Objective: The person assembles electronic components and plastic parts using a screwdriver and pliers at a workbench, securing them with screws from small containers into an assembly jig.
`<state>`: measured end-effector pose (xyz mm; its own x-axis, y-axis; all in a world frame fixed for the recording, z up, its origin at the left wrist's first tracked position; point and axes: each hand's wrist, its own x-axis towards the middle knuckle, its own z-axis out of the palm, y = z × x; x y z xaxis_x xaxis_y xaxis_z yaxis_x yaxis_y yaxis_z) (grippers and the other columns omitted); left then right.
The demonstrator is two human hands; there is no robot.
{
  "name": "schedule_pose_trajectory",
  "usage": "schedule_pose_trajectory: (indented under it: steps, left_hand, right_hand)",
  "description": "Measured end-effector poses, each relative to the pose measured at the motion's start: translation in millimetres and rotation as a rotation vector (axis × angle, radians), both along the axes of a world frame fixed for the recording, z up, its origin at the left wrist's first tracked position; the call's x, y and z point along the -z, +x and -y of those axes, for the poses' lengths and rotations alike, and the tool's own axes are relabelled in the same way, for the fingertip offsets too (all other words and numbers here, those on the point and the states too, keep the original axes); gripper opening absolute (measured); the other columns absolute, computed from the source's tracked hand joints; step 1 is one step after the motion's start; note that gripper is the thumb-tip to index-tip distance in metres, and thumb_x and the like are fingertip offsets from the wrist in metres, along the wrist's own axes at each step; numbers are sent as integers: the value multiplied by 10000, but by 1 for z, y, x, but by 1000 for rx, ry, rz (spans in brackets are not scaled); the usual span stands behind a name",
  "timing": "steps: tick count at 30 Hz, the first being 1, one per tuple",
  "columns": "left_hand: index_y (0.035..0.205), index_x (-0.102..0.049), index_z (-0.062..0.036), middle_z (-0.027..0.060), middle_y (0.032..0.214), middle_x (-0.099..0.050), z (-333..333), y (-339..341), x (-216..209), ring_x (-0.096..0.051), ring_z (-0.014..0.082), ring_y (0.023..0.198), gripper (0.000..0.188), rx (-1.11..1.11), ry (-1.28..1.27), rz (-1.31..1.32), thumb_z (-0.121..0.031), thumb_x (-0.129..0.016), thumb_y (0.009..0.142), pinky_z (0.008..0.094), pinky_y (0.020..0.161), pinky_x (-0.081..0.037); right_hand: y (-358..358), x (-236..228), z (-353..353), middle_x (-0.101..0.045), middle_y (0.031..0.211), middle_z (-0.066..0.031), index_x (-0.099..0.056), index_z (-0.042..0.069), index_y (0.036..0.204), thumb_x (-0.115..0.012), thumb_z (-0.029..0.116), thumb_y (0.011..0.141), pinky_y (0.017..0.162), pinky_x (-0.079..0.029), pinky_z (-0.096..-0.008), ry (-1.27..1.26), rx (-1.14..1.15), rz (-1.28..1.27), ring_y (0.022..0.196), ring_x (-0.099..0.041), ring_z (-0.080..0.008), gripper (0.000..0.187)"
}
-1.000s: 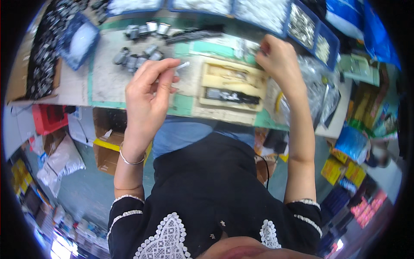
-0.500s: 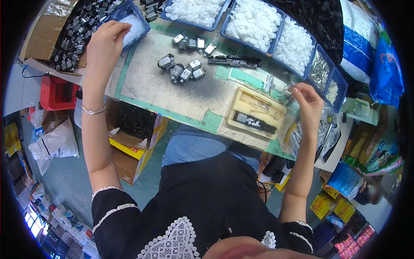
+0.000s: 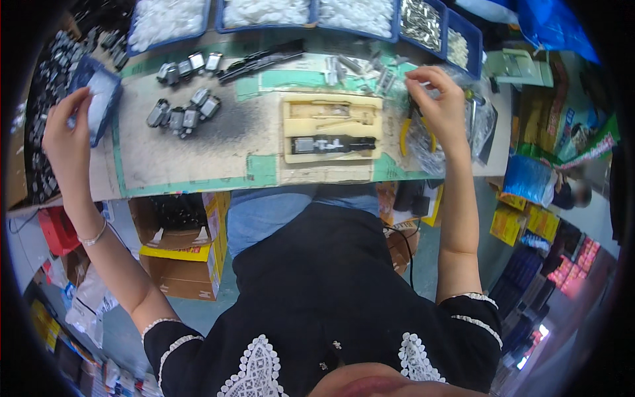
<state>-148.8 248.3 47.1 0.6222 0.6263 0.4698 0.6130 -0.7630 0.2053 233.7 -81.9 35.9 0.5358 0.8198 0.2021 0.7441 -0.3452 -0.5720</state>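
Observation:
My left hand (image 3: 69, 129) is over the blue tray (image 3: 114, 109) of whitish translucent pieces at the far left. Its fingers are bent toward the thumb; whether a piece is between them is too small to tell. On the right, my right hand (image 3: 440, 102) has its fingertips drawn together beside small grey metal parts (image 3: 385, 81); anything in that pinch is hidden. Between the hands lies a cream-coloured fixture (image 3: 331, 159) with recesses. A black and silver assembly (image 3: 331, 144) rests in its near recess.
Clusters of silver-black blocks (image 3: 190, 119) and a long black part (image 3: 261, 61) lie on the table. Blue bins (image 3: 218, 28) with white discs and small metal pieces line the back. Yellow-handled pliers (image 3: 405, 135) and clear plastic bags (image 3: 423, 155) are near my right wrist.
The view has turned, so the table and bins appear shifted left. My right hand is still near the small metal parts, and my left hand remains at the blue tray, its fingers slightly farther apart.

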Motion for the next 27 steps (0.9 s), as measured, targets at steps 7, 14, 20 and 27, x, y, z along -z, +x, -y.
schedule_pose_trajectory:
  steps: [7, 14, 20, 27]
  left_hand:
    - [1000, -663, 1, 50, 979, -662, 59, 36, 10, -595, 71, 846, 167, -47, -447, 656, -80, -649, 854, 196, 749, -465]
    - [1002, -609, 17, 70, 964, -638, 142, 86, 29, -599, 105, 858, 164, 135, -962, 930, -11, -639, 842, 208, 776, -473]
    - [993, -612, 9, 53, 949, -635, 169, 115, 27, -590, 90, 849, 153, 197, -1066, 867, -5, -637, 842, 199, 782, -457]
    - [987, -616, 0, 37, 936, -632, 182, 121, 25, -581, 81, 854, 152, 219, -1095, 838, -22, -648, 840, 198, 775, -448]
  right_hand:
    - [-13, 4, 1, -618, 873, -115, -663, 27, 849, -645, 145, 780, 785, -452, -388, -186, -96, 65, 881, -577, -306, 138]
    - [15, -15, 49, -608, 870, -157, -623, -2, 888, -569, 86, 785, 752, -461, -396, -242, 248, 328, 835, -591, -326, 147]
    - [41, 24, 91, -478, 1256, -218, -507, -33, 1186, -622, 401, 817, 991, -339, -423, -364, 209, 238, 1134, -426, -386, 581]
    - [37, 27, 70, -552, 1104, -201, -541, 19, 1043, -621, 294, 797, 811, -454, -431, -331, 267, 310, 955, -553, -374, 377]
